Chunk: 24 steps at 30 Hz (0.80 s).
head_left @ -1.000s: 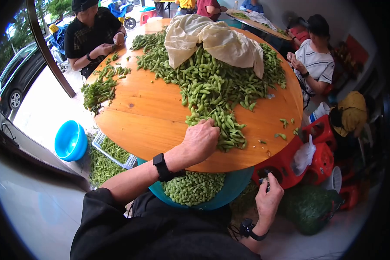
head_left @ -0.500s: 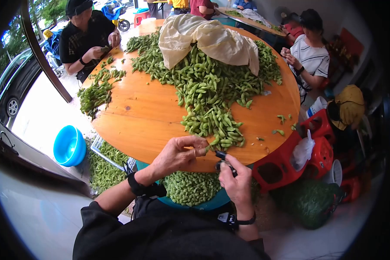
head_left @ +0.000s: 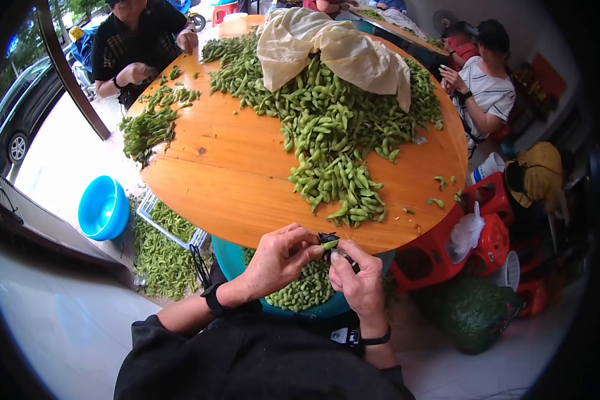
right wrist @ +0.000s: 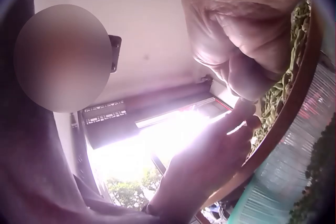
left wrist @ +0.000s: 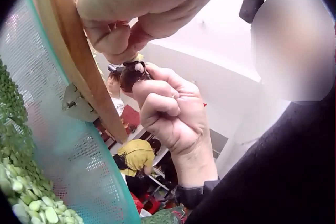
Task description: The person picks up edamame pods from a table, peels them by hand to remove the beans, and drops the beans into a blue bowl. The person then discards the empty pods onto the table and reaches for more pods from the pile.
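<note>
The left hand (head_left: 280,257) and right hand (head_left: 357,280) meet just off the near edge of the round wooden bench (head_left: 227,180), above a teal basin (head_left: 243,267) of green pods that sits under that edge. The left hand's fingers (head_left: 307,248) are curled, and thumb and fingertips pinch 1 green pod (head_left: 329,245) by its end. The right hand's fingers (head_left: 343,263) are curled tight round a small dark tool (head_left: 327,237), which touches the pod. What kind of tool it is cannot be told. In the left wrist view the right hand (left wrist: 173,113) shows as a closed fist with the dark tool (left wrist: 131,74) at its top, right under the left hand's fingertips (left wrist: 113,37).

On the bench a pile of pods (head_left: 340,180) runs from near the hands up to a pale cloth (head_left: 333,53) draped over its far part. On the floor to the left stand a blue bowl (head_left: 103,208) and a crate (head_left: 155,212) of pods. 2 other people sit at the far side.
</note>
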Each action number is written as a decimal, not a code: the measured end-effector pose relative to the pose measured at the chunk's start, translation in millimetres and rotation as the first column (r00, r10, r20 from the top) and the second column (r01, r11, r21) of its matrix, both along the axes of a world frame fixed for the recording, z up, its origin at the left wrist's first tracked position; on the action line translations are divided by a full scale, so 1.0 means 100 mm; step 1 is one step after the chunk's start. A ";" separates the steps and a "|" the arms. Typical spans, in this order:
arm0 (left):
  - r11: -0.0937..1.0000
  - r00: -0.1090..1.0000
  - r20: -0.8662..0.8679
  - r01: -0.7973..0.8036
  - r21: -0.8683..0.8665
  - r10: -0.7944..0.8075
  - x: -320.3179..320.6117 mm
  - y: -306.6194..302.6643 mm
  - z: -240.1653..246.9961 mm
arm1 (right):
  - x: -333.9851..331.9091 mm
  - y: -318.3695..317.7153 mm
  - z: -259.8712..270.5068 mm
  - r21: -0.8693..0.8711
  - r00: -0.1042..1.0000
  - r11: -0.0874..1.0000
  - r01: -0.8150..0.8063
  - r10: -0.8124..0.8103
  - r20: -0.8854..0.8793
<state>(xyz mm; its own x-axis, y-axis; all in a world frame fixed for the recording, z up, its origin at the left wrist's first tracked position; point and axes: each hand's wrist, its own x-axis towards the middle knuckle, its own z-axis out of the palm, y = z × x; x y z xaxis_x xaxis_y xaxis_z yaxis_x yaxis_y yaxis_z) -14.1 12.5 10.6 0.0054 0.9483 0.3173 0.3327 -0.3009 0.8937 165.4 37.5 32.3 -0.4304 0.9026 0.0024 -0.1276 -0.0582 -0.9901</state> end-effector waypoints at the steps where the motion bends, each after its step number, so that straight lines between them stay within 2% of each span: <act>1: 0.988 0.983 0.181 0.067 -0.140 -0.041 0.01 -0.02 -0.02 | 0.01 0.00 0.00 -0.002 1.000 1.000 0.000 0.000 -0.001; 2: 0.952 0.931 0.360 0.156 -0.262 -0.053 0.01 -0.04 -0.03 | 0.03 0.01 0.00 0.014 1.000 1.000 -0.025 0.026 -0.017; 3: 0.952 0.931 0.360 0.157 -0.265 -0.054 0.00 -0.05 -0.03 | 0.05 0.01 0.00 0.030 0.998 0.998 -0.050 0.051 -0.033; 4: 0.869 0.755 0.652 0.366 -0.334 -0.068 -0.01 -0.07 0.01 | 0.10 0.02 -0.01 0.027 0.998 0.998 -0.048 0.049 -0.034; 5: 0.756 0.498 0.867 0.572 -0.318 -0.012 -0.02 -0.07 0.03 | 0.15 0.04 -0.04 -0.094 0.980 0.989 -0.115 0.098 -0.171; 6: 0.753 0.500 0.866 0.574 -0.323 -0.010 0.00 -0.09 0.02 | 0.20 0.05 -0.07 -0.202 0.942 0.960 -0.195 0.126 -0.310; 7: 0.735 0.398 0.917 0.623 -0.269 -0.001 0.05 -0.11 0.00 | 0.23 0.08 -0.10 -0.231 0.898 0.938 -0.260 0.148 -0.413; 8: 0.718 0.291 0.957 0.664 -0.209 0.010 0.08 -0.13 -0.01 | 0.23 0.07 -0.10 -0.231 0.898 0.938 -0.258 0.145 -0.415; 10: 0.723 0.304 0.952 0.649 -0.236 0.037 0.09 -0.14 0.00 | 0.21 0.05 -0.11 -0.284 0.910 0.937 -0.205 0.075 -0.408; 11: 0.748 0.457 0.889 0.579 -0.325 0.033 0.08 -0.15 0.05 | 0.20 0.04 -0.09 -0.287 0.910 0.936 -0.204 0.073 -0.408; 12: 0.773 0.597 0.802 0.493 -0.401 0.035 0.07 -0.17 0.08 | 0.19 0.02 -0.06 -0.201 0.970 0.970 -0.134 0.087 -0.226; 13: 0.856 0.781 0.624 0.298 -0.423 0.036 0.12 -0.17 0.07 | 0.17 0.01 -0.03 -0.100 0.996 0.992 -0.082 0.078 -0.037; 14: 0.856 0.782 0.622 0.296 -0.424 0.038 0.16 -0.19 0.03 | 0.13 -0.02 -0.01 -0.100 0.996 0.991 -0.084 0.080 -0.039; 15: 0.971 0.929 0.371 0.088 -0.221 0.000 0.20 -0.21 -0.03 | 0.09 -0.05 -0.01 0.090 0.996 0.996 -0.002 -0.006 0.093; 16: 0.997 0.995 0.088 -0.055 0.054 0.050 0.25 -0.22 -0.07 | 0.06 -0.08 -0.01 0.285 0.972 0.957 0.054 -0.116 0.205; 17: 0.990 0.989 0.120 -0.095 0.104 0.083 0.34 -0.22 -0.09 | 0.09 -0.05 -0.06 0.429 0.940 0.903 0.034 -0.175 0.294; 18: 0.990 0.989 0.121 -0.095 0.102 0.083 0.32 -0.23 -0.08 | 0.08 -0.07 -0.03 0.427 0.940 0.904 0.034 -0.174 0.294; 19: 0.994 0.969 0.246 0.025 -0.105 0.001 0.26 -0.23 -0.04 | 0.06 -0.11 0.02 0.383 0.943 0.923 0.033 -0.156 0.294; 20: 0.942 0.923 0.382 0.170 -0.288 -0.049 0.22 -0.24 -0.02 | 0.06 -0.13 0.05 0.338 0.946 0.941 0.031 -0.137 0.294; 22: 0.935 0.918 0.384 0.217 -0.281 -0.098 0.17 -0.22 -0.03 | 0.07 -0.14 -0.02 0.326 0.955 0.945 0.034 -0.127 0.267; 24: 0.952 0.953 0.259 0.217 -0.215 -0.159 0.14 -0.21 -0.02 | 0.07 -0.14 -0.03 0.315 0.965 0.948 0.038 -0.117 0.235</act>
